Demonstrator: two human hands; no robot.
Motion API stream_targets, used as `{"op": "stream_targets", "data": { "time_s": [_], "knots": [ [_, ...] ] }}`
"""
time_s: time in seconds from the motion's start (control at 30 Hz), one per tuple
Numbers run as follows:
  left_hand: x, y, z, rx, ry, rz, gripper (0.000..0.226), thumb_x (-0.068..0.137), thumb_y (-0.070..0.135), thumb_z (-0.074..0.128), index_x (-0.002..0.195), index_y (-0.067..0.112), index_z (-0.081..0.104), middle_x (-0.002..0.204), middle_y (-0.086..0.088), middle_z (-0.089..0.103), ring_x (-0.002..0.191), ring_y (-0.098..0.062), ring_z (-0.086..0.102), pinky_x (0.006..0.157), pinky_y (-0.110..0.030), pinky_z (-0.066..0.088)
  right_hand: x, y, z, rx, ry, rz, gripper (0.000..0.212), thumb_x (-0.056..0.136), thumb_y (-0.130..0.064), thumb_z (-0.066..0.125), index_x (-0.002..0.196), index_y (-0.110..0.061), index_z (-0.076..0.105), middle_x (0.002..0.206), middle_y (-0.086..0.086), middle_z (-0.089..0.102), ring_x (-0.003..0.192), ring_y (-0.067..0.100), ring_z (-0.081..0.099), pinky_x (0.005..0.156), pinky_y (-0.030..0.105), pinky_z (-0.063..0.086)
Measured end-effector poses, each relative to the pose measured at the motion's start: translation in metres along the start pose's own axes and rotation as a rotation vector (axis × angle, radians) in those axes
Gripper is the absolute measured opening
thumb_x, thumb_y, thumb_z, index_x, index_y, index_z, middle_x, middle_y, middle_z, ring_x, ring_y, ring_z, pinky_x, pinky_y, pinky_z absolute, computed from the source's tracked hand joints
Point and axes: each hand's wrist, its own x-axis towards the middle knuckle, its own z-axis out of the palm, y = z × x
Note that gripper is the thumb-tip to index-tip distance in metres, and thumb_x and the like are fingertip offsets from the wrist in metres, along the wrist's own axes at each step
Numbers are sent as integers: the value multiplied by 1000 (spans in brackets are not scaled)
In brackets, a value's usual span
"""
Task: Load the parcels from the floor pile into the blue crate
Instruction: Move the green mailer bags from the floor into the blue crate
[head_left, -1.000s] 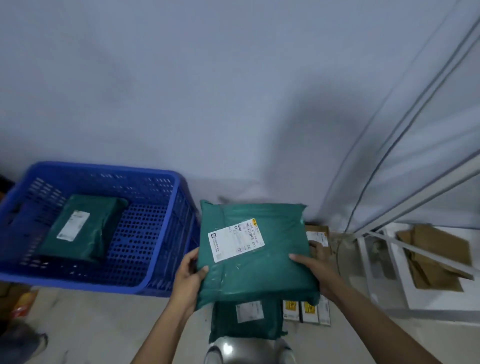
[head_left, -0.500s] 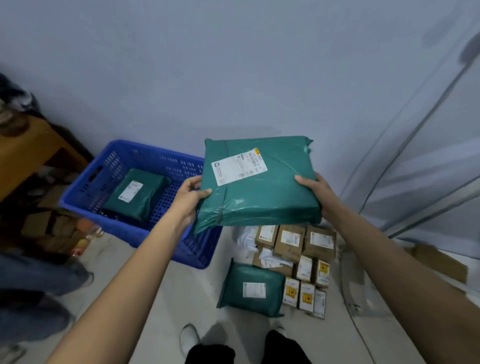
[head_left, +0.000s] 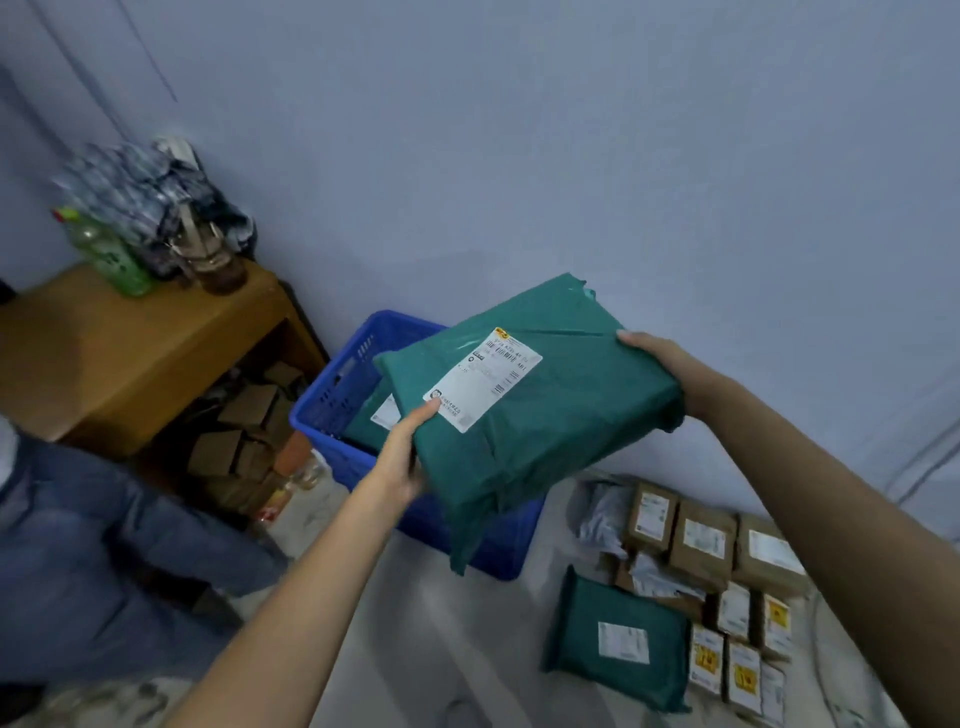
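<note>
**A green parcel is on its way to the blue box**

Two hands hold one big green parcel (head_left: 530, 410) up in the air. The left hand (head_left: 402, 452) grips the near corner, with the thumb on top by the white label (head_left: 483, 379). The right hand (head_left: 660, 364) holds the far edge, with the fingers curled under it. The parcel is tilted. Its low end hangs over the blue crate (head_left: 337, 384), which sits on the floor by the wall.

One green parcel (head_left: 382, 415) is in the crate already. Only a bit of it shows.

To do this step well, I think both hands should keep hold until the parcel is right over the open crate. Then bring it down flat, on top of the other one. The bag looks soft and floppy, so letting go too soon could make it slide off the rim.

More parcels wait on the floor at the right: another green bag (head_left: 618, 639) and some brown boxes (head_left: 704, 540). So there looks to be much left to load.

A wooden table (head_left: 130, 353) with bottles (head_left: 109, 254) stands on the left.
</note>
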Motion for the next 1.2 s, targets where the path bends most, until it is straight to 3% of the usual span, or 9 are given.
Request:
{"op": "stream_targets", "data": {
  "time_s": [0.13,0.23,0.4,0.5,0.63,0.73,0.87,1.03,1.2],
  "knots": [
    [-8,20,-40,-90,47,60,34,81,23,62,114,13,65,106,-9,73,103,-28,63,98,-43,47,27,-12,50,123,160,48,54,78,-66,57,116,-28,61,112,6,63,91,23,63,73,34,46],
    [0,28,-56,-208,17,81,35,85,23,60,118,12,64,116,-10,69,111,-29,60,104,-46,43,37,6,75,250,346,-29,67,77,-68,57,131,-30,46,123,9,55,107,26,57,88,44,47],
    [30,35,-62,-333,37,86,44,89,25,57,130,12,56,128,-11,63,122,-30,55,108,-47,39,61,71,144,390,116,97,120,43,-74,77,145,-37,27,138,8,43,120,33,54,89,54,52],
    [49,38,-66,-322,41,81,38,91,23,56,126,10,58,122,-13,66,116,-31,58,100,-46,45,88,76,186,485,-14,66,98,60,-57,84,142,-32,35,137,5,55,118,29,61,90,52,53],
    [86,47,-79,-238,67,72,59,77,23,71,132,10,53,129,-15,61,123,-33,55,104,-49,43,140,72,208,502,208,-18,96,58,-32,89,138,-25,37,126,1,62,109,23,65,90,44,56],
    [117,62,-91,-136,12,-21,64,74,21,77,133,11,53,131,-13,60,124,-30,54,107,-46,41,171,72,197,504,244,-19,89,60,-29,87,135,-25,39,125,2,62,110,23,64,93,44,54],
    [157,97,-118,-25,126,-182,45,76,23,73,118,12,61,108,-7,69,105,-25,61,98,-40,48,202,71,168,489,253,-3,91,57,-27,89,134,-28,41,125,6,63,108,26,66,88,46,56],
    [214,130,-146,256,66,-348,49,76,37,74,119,19,60,118,-6,67,110,-27,60,89,-40,50,229,84,138,407,303,118,96,47,-29,90,132,-30,46,124,5,64,107,29,66,88,47,55],
    [255,92,-167,357,58,-483,35,85,13,68,116,9,54,129,-15,59,117,-32,58,97,-51,47,256,117,134,407,384,267,108,36,-24,88,134,-31,42,118,8,65,103,34,65,81,43,56]
  ]
}}
